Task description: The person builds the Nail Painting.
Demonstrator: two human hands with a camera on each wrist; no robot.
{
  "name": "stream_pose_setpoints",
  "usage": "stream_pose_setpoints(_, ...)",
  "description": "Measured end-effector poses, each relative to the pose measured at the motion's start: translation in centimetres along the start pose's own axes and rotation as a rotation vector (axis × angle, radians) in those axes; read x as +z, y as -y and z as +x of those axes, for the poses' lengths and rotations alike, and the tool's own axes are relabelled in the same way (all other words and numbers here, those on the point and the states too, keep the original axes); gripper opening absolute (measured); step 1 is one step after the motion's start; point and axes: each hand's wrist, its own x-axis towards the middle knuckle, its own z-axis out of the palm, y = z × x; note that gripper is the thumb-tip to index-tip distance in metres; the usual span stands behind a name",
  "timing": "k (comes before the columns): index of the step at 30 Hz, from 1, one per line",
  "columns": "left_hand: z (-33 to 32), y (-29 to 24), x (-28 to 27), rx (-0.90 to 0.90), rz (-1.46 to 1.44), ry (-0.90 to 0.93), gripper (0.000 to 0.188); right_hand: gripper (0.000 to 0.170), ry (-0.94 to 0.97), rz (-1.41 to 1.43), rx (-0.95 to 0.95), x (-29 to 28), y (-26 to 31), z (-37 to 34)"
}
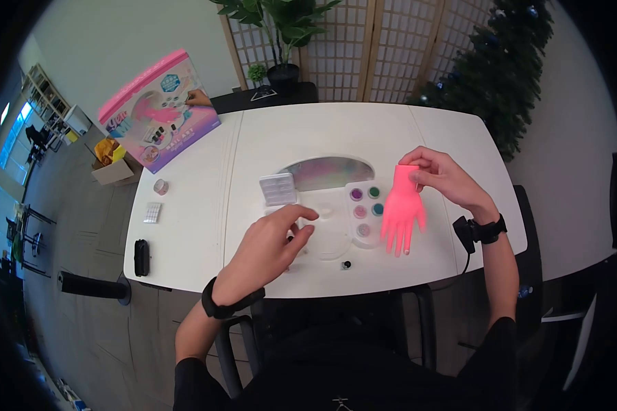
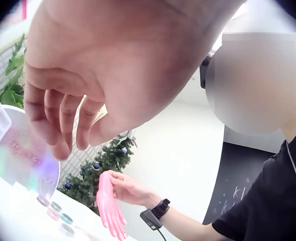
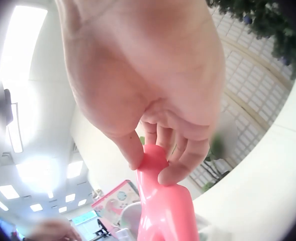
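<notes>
A pink model hand [image 1: 403,209] hangs fingers down from my right hand [image 1: 449,179], whose thumb and fingers pinch its wrist end. In the right wrist view the glossy pink model hand [image 3: 163,206] sits between thumb and fingertips of my right hand [image 3: 148,75]. My left hand [image 1: 267,245] hovers over the white base [image 1: 332,246], fingers loosely bent, holding nothing. In the left wrist view no object touches my left hand [image 2: 103,65]. Pots of coloured powder [image 1: 360,212] stand in a white tray beside the model hand.
A mirror-like curved panel [image 1: 329,173] stands behind the base, with a white compartment tray [image 1: 277,189] at its left. A small bottle [image 1: 347,264] is near the front edge. Further left are a pink box [image 1: 161,113], a small jar [image 1: 160,186] and a black case [image 1: 142,257].
</notes>
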Motion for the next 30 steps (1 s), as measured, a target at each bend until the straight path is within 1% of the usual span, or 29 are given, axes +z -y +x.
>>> stream_pose_setpoints(1, 0.7, -0.4, -0.3, -0.032, -0.006, 0.032, 0.029, 0.024, 0.045, 0.022, -0.019, 1.2, 0.9, 0.9)
stream_pose_setpoints(4, 3.4, 2.0, 1.1, 0.138, -0.037, 0.041, 0.039, 0.024, 0.154, 0.073, -0.079, 4.6, 1.8, 3.7)
stream_pose_setpoints(5, 4.0, 2.0, 1.1, 0.114, -0.063, 0.076, 0.042, 0.025, 0.185, 0.087, -0.098, 5.8, 2.0, 4.5)
stream_pose_setpoints(7, 4.9, 1.9, 1.2, 0.073, -0.122, 0.151, 0.046, 0.025, 0.183, 0.080, -0.085, 7.7, 3.0, 5.5)
stream_pose_setpoints(10, 6.4, 4.1, 1.8, 0.135, -0.227, 0.199, 0.044, 0.027, 0.170, 0.080, -0.056, 9.2, 2.4, 6.8)
stream_pose_setpoints(12, 6.7, 4.9, 1.8, 0.052, -0.297, 0.237, 0.042, 0.029, 0.154, 0.066, -0.035, 9.4, 1.4, 7.2)
stream_pose_setpoints(15, 7.0, 6.0, 2.1, -0.028, -0.400, 0.263, 0.040, 0.035, 0.063, -0.059, -0.113, 9.9, -0.9, 7.4)
stream_pose_setpoints(16, 7.0, 6.2, 2.1, -0.048, -0.435, 0.266, 0.039, 0.038, 0.040, -0.153, -0.135, 9.9, -1.3, 7.1)
stream_pose_setpoints(18, 7.0, 6.3, 2.0, -0.077, -0.411, 0.264, 0.040, 0.044, -0.006, -0.341, -0.176, 9.8, -2.0, 6.5)
stream_pose_setpoints(21, 7.3, 6.4, 2.0, -0.135, -0.401, 0.274, 0.043, 0.047, 0.197, -0.272, 0.118, 9.5, -1.4, 5.8)
stream_pose_setpoints(22, 7.5, 6.3, 1.9, -0.157, -0.400, 0.281, 0.044, 0.046, 0.231, -0.251, 0.100, 9.5, -2.0, 5.9)
stream_pose_setpoints(24, 8.0, 6.9, 2.3, -0.144, -0.404, 0.274, 0.047, 0.045, 0.298, -0.206, 0.064, 9.9, -4.0, 6.4)
stream_pose_setpoints(27, 8.2, 7.3, 3.2, -0.151, -0.418, 0.242, 0.050, 0.041, 0.323, -0.164, 0.099, 10.3, -4.8, 7.0)
stream_pose_setpoints(30, 8.6, 7.7, 3.5, -0.172, -0.399, 0.232, 0.052, 0.038, 0.347, -0.159, 0.202, 10.5, -4.5, 7.4)
